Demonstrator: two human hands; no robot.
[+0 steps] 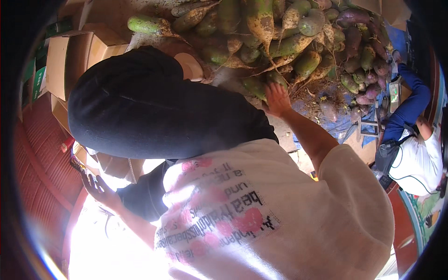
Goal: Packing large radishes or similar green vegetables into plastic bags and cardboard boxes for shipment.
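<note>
My right hand [278, 99] reaches to the near edge of a heap of soil-covered radishes. Its fingers curl onto a green radish [255, 87] lying at the pile's edge, whose end meets the thumb side. Another green radish [276, 78] touches the fingertips; how firm the hold is stays partly hidden. Out at the left, my left hand [101, 192] is held away from the heap with its fingers apart and nothing in them. Close to its fingertips is a small dark, multicoloured thing [78, 163] that I cannot make out.
Cardboard boxes [70, 65] stand at the left, by a red corrugated surface [46, 163]. Purple radishes [353, 42] lie at the heap's right side, above a blue sheet [343, 128]. A co-worker [415, 158] in blue trousers sits at the far right beside a metal-framed stool [368, 123].
</note>
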